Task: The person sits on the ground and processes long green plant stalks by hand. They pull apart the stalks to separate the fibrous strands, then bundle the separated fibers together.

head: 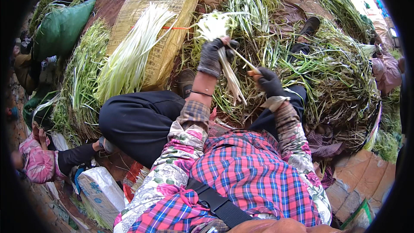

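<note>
My left hand (pixel 217 53), in a dark fingerless glove, is closed around a bunch of pale leafy stalks (pixel 231 77). Their white-green tops fan out above the fist and their thin ends hang down to the right. In a matching dark glove, my right hand (pixel 266 81) pinches the end of one thin stalk (pixel 243 57) that slants up to the left hand. Left of both hands, a bundle of long pale-green stalks (pixel 136 55) lies on a yellow woven plastic sack (pixel 181 3). An orange-red tie (pixel 176 27) crosses the sack.
A big heap of green stalks with brown ends (pixel 339 87) lies at the right; another pile (pixel 82 87) stands at the left. Green sacks (pixel 61 32) are at the upper left. Other people in pink (pixel 38 161) sit at both sides. A white package (pixel 100 191) lies lower left, cardboard (pixel 362 178) lower right.
</note>
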The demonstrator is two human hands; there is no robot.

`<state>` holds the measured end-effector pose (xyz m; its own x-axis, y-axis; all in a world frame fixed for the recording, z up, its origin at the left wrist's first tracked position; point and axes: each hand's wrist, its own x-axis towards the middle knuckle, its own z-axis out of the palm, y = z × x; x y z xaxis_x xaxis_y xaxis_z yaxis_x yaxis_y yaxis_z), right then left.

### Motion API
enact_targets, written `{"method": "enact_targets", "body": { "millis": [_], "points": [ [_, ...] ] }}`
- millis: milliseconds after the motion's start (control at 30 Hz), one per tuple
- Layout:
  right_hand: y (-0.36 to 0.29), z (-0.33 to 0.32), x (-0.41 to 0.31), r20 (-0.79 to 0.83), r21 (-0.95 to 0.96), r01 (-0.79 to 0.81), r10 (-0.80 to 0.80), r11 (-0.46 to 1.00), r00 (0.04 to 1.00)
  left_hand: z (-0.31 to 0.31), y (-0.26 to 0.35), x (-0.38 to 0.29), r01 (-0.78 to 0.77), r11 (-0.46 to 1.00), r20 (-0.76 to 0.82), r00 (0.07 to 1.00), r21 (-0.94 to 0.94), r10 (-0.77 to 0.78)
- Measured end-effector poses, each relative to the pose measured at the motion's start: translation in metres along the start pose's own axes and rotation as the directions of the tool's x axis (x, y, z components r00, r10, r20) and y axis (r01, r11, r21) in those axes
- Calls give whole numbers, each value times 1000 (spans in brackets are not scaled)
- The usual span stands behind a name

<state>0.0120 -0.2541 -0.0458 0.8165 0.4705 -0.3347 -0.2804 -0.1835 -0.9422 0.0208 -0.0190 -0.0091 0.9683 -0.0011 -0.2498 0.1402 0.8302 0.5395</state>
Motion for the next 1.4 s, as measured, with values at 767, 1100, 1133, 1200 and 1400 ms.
{"method": "enact_targets", "body": {
  "millis": [767, 1100, 1133, 1200, 1400],
  "points": [
    [8, -3, -33, 40, 138, -64, 59, 988, 997, -4, -3, 2, 41, 981, -260, 966, 187, 9],
    [-24, 56, 6, 88, 89, -17, 9, 996, 996, -18, -27, 6, -18, 996, 70, 997, 84, 12],
    [-23, 56, 16, 115, 173, 7, -27, 985, 993, -21, -23, 8, -29, 999, -1, 1000, 45, 29],
    [-23, 37, 48, -13, -34, 28, -28, 999, 1000, -24, -12, 7, -62, 998, -99, 993, -14, 61],
    [12, -3, 140, -370, -911, -328, -145, 249, 918, -25, -10, 12, -142, 990, -315, 939, 17, 140]
  ]
}}
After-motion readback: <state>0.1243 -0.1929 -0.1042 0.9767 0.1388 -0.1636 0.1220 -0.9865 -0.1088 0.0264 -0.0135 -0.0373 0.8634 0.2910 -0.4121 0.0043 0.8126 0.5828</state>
